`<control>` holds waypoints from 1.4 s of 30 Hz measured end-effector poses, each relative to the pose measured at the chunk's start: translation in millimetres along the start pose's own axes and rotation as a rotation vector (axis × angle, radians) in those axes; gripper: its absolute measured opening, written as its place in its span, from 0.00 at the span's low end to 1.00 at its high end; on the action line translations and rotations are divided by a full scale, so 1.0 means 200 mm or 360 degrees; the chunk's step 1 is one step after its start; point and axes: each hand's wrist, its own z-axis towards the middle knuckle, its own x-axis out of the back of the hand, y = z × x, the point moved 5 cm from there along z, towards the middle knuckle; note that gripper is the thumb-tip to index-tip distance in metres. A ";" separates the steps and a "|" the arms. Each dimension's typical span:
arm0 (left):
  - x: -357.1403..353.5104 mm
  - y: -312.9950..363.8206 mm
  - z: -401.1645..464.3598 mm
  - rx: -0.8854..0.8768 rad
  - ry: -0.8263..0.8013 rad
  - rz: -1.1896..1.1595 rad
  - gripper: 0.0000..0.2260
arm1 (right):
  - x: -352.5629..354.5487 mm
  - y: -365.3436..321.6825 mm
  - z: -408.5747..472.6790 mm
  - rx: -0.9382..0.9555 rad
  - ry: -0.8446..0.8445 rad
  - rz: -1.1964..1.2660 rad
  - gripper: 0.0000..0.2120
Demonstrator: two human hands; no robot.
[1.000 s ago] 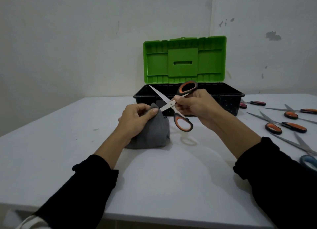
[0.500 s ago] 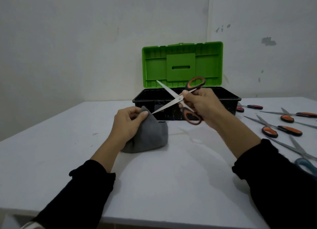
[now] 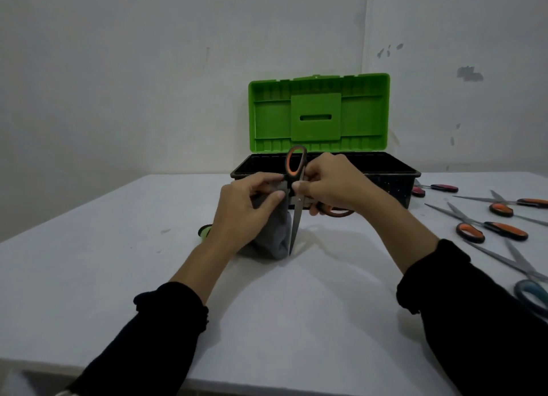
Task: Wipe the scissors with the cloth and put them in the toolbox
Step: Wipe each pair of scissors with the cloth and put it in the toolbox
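Observation:
My right hand (image 3: 332, 185) grips a pair of scissors (image 3: 296, 200) with orange and black handles. The scissors are spread open; one blade points straight down to the table and one handle loop stands up in front of the toolbox. My left hand (image 3: 246, 206) holds the grey cloth (image 3: 272, 238) against the scissors near the pivot. The cloth hangs down to the table. The black toolbox (image 3: 394, 170) stands right behind my hands with its green lid (image 3: 318, 114) upright and open.
Several more scissors (image 3: 492, 228) lie spread on the white table (image 3: 89, 262) to the right, one with a blue handle (image 3: 530, 298) near my right sleeve. A small green object (image 3: 204, 231) peeks out left of my left wrist. Walls close the back.
The scissors turned from blades pointing up-left to one blade pointing straight down. My left hand lifted the cloth up against the scissors, and both hands came together.

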 end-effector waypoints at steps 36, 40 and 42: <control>0.01 -0.09 0.00 0.0098 -0.0315 -0.0065 0.14 | -0.08 0.05 -0.04 0.0155 0.0037 0.0425 0.10; -0.01 -0.09 0.00 0.0218 -0.0233 -0.0028 0.07 | -0.08 0.05 -0.05 0.0150 0.0063 0.0421 0.10; -0.01 -0.09 0.00 0.0277 -0.0171 0.0028 0.06 | -0.08 0.04 -0.05 0.0157 0.0100 0.0379 0.10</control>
